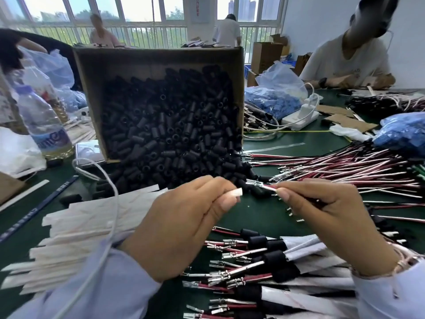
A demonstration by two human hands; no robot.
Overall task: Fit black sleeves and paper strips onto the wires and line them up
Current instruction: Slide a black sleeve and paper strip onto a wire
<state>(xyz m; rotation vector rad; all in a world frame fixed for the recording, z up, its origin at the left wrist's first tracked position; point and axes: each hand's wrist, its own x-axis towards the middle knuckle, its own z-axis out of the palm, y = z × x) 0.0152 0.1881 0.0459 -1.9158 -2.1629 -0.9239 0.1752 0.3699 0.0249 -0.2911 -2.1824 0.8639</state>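
Observation:
My right hand pinches a red and white wire just behind its metal terminals, which point left. My left hand is raised opposite it with fingers curled; what its fingertips hold is hidden. A tilted cardboard box spills black sleeves onto the green table just behind my hands. White paper strips lie fanned at the left. Finished wires with sleeves and paper lie in a row below my hands. Loose bare wires are piled at the right.
A plastic bottle stands at the left beside clear bags. Blue bags and a white power strip lie behind the box's right side. A person sits across at the right; others stand near the windows. A white cable crosses my left sleeve.

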